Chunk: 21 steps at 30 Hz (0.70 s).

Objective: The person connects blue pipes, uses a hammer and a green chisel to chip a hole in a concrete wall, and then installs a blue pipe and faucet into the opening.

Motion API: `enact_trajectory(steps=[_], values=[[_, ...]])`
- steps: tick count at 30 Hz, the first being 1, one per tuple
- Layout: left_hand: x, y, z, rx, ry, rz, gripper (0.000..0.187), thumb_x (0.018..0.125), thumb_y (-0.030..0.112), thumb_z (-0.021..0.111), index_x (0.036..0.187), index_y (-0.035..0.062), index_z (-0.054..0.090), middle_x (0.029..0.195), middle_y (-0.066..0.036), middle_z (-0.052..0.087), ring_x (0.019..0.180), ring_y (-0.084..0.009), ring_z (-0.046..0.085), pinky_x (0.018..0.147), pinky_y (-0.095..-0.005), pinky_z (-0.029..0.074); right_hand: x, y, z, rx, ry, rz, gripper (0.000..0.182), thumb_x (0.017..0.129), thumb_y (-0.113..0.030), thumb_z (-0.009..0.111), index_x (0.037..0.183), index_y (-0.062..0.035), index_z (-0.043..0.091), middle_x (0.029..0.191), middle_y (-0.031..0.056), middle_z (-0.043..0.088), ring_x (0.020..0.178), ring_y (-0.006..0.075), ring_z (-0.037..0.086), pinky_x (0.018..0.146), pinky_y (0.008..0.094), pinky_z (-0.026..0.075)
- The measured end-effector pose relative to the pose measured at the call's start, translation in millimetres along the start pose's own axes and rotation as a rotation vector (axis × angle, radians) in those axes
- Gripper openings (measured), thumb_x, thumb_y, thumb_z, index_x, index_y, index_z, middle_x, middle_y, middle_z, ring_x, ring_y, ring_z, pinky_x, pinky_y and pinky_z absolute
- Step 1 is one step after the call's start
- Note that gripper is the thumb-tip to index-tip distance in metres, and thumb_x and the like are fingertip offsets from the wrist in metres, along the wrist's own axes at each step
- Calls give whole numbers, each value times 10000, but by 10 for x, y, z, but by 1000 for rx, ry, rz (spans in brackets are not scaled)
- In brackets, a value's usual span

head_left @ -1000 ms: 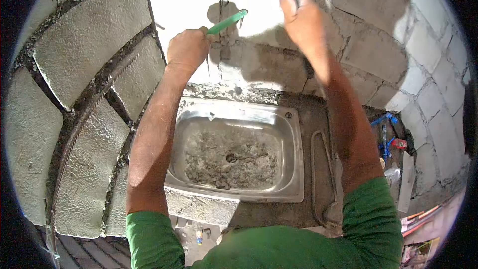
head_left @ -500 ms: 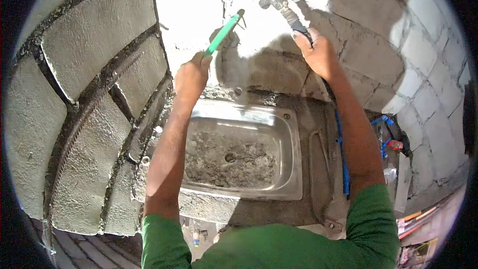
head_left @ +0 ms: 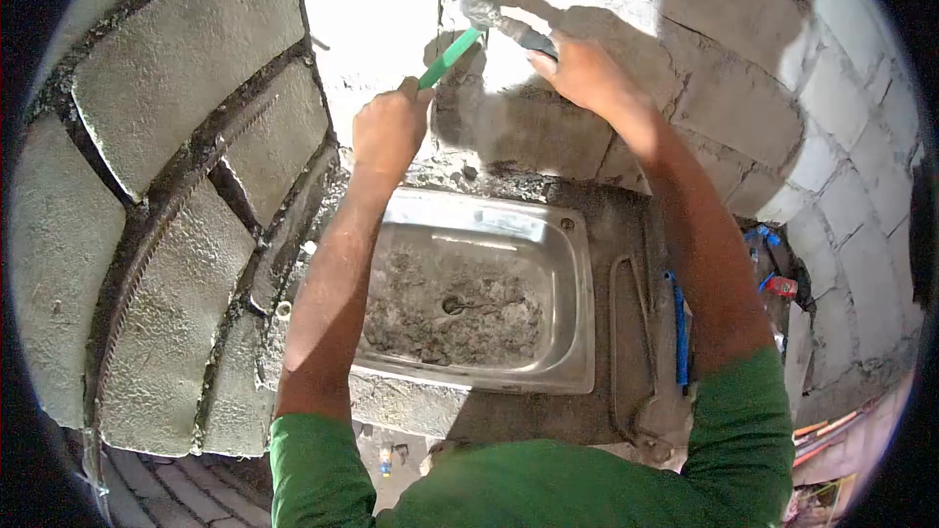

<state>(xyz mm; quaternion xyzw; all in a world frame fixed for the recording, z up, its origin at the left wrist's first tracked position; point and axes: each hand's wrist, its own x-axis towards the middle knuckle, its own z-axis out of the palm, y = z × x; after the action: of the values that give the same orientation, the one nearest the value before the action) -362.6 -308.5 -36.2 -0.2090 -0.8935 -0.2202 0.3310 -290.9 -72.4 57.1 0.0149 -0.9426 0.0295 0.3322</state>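
i see the left hand [head_left: 389, 132] gripping a green chisel [head_left: 451, 57] against the wall [head_left: 548, 127], the right hand [head_left: 580, 71] clenched on a hammer [head_left: 486, 8] meeting its top at 12 o'clock above the sink [head_left: 577, 332]; i judge the chiselling step is in hand, and the next blow needs the chisel steady.

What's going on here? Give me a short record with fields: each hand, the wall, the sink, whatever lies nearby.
left hand: grips a green chisel, tip against the wall
right hand: grips a hammer, head at the chisel's top end
wall: grey blocks, mortar joints, part in bright sun
sink: steel, set in the counter, rubble in the basin
nearby: blue pipe right of the sink
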Motion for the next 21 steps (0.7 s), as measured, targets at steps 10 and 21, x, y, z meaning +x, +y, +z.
enact_trajectory(steps=[10, 21], values=[[129, 88, -176, 82, -91, -14, 305, 970, 388, 499, 1037, 115, 616, 736, -186, 670, 713, -396, 668, 642, -496, 536, 125, -200, -491, 186, 364, -107, 519, 943, -494, 532, 1085, -1, 611, 819, 228, 677, 783, 363, 689, 726, 458, 536], [285, 66, -275, 166, -113, 82, 308, 973, 383, 496, 986, 97, 610, 754, -186, 671, 738, -387, 673, 653, -491, 540, -116, 309, 84, 139, -279, 185, 558, 966, -452, 504, 1284, 5, 539, 930, 196, 665, 897, 268, 654, 820, 383, 507]])
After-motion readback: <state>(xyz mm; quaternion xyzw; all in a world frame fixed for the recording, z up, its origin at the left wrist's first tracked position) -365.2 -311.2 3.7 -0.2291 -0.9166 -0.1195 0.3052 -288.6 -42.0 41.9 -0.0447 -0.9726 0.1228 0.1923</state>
